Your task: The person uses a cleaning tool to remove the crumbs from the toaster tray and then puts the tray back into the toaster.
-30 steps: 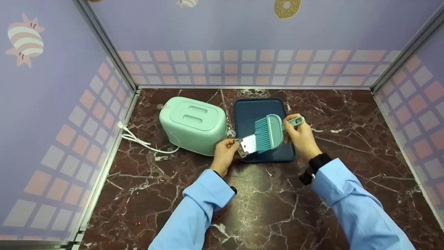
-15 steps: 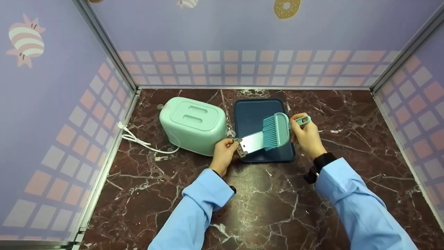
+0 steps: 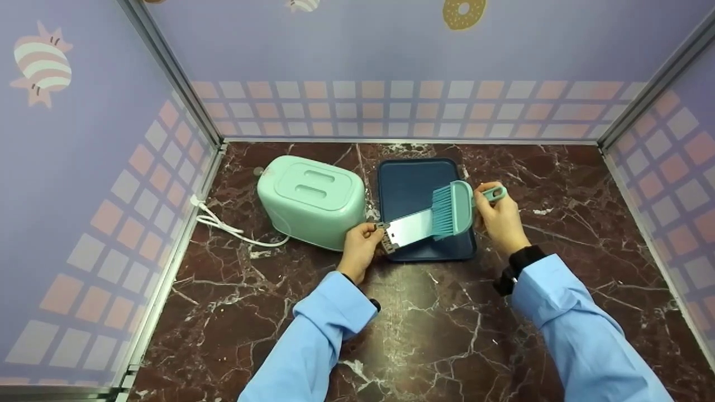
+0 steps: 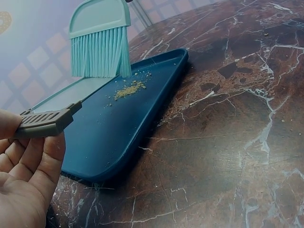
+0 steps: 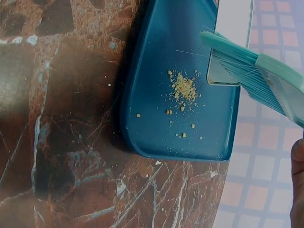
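Observation:
In the head view my left hand (image 3: pixel 360 248) pinches the brown slotted end of a flat metal crumb tray (image 3: pixel 409 228), between thumb and fingers. The metal plate slopes out over a dark blue serving tray (image 3: pixel 410 178). My right hand (image 3: pixel 500 220) grips the looped handle of a mint-green brush (image 3: pixel 462 206). Its teal bristles rest on the far end of the metal plate. Yellowish crumbs (image 5: pixel 184 88) lie in a small heap on the blue tray, with several bits scattered round it. Only fingertips of the right hand show in the right wrist view.
A mint-green toaster (image 3: pixel 313 206) stands left of the blue tray, close to my left hand. Its white cord (image 3: pixel 220 226) lies on the dark marbled table (image 3: pixel 424 335). Patterned panels (image 3: pixel 391 106) enclose the back and sides.
The brush and my right hand have moved right along the metal plate to its far end, uncovering more of it. My left hand and the crumb tray stay in place.

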`<state>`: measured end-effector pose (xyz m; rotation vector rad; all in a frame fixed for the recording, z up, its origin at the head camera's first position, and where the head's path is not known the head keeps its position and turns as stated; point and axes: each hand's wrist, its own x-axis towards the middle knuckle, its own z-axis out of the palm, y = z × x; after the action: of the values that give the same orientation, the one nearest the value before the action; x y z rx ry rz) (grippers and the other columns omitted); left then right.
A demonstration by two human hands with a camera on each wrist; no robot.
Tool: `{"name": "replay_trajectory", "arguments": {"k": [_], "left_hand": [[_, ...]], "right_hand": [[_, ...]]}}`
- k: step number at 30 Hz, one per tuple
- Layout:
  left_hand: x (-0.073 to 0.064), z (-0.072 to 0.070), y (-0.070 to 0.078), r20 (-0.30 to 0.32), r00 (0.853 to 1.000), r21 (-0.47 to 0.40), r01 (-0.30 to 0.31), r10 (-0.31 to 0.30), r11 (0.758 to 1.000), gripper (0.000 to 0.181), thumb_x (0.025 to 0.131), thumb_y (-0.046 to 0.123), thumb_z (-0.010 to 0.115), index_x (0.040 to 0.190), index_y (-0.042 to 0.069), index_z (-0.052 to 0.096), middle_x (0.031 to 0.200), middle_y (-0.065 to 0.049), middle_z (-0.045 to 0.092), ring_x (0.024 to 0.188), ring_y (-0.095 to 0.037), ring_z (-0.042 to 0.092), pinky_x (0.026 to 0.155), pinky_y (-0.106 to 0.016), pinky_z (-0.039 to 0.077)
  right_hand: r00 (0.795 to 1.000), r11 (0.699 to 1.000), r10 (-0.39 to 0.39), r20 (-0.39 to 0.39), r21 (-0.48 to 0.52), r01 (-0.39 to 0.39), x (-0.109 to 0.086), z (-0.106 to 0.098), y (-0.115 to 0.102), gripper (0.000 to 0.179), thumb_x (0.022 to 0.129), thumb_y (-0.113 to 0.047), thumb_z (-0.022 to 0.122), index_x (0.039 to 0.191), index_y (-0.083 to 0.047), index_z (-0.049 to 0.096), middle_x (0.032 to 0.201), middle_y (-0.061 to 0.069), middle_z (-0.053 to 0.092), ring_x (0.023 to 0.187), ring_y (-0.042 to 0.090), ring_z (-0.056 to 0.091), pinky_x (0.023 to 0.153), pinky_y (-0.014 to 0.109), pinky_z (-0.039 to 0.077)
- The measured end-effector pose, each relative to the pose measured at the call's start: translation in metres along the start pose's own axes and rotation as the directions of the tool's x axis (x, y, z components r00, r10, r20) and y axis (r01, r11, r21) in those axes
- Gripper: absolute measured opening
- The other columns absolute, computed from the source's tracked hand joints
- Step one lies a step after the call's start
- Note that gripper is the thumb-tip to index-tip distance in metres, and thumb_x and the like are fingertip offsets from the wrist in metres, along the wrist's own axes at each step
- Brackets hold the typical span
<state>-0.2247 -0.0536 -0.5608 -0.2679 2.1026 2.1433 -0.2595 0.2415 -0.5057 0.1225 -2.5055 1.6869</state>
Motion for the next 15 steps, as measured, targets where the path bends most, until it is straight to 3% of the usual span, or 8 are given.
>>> {"name": "replay_trajectory", "arguments": {"k": [5, 12, 15], "left_hand": [[0.000, 0.000, 0.000, -0.009, 1.000, -0.007, -0.007, 0.007, 1.000, 0.010, 0.102, 0.009, 0.062, 0.101, -0.001, 0.064, 0.082, -0.001, 0.056, 0.068, -0.013, 0.047, 0.063, -0.029, 0.041], [0.000, 0.001, -0.001, -0.018, 1.000, -0.007, -0.021, 0.021, 1.000, 0.009, 0.101, 0.008, 0.063, 0.097, 0.000, 0.063, 0.077, 0.000, 0.053, 0.065, -0.012, 0.045, 0.060, -0.026, 0.039], [0.000, 0.002, -0.001, -0.017, 1.000, -0.002, -0.022, 0.022, 1.000, 0.010, 0.102, 0.008, 0.062, 0.102, -0.002, 0.064, 0.078, 0.000, 0.053, 0.064, -0.012, 0.044, 0.060, -0.026, 0.039]], "right_hand": [[0.999, 0.998, -0.040, -0.023, -0.046, 0.039, -0.001, -0.003, -0.006, 0.026, 0.108, -0.016, 0.051, 0.122, 0.007, 0.054, 0.066, 0.024, 0.059, 0.045, 0.019, 0.056, 0.041, 0.022, 0.047], [0.999, 0.998, -0.026, -0.048, -0.059, 0.023, 0.001, -0.008, 0.008, 0.031, 0.108, -0.030, 0.052, 0.122, -0.001, 0.054, 0.066, 0.011, 0.060, 0.051, 0.028, 0.059, 0.046, 0.028, 0.052], [0.997, 0.998, -0.038, -0.060, -0.059, 0.034, -0.001, -0.009, 0.006, 0.033, 0.108, -0.030, 0.053, 0.121, 0.000, 0.054, 0.068, 0.014, 0.061, 0.051, 0.026, 0.059, 0.046, 0.028, 0.051]]}}
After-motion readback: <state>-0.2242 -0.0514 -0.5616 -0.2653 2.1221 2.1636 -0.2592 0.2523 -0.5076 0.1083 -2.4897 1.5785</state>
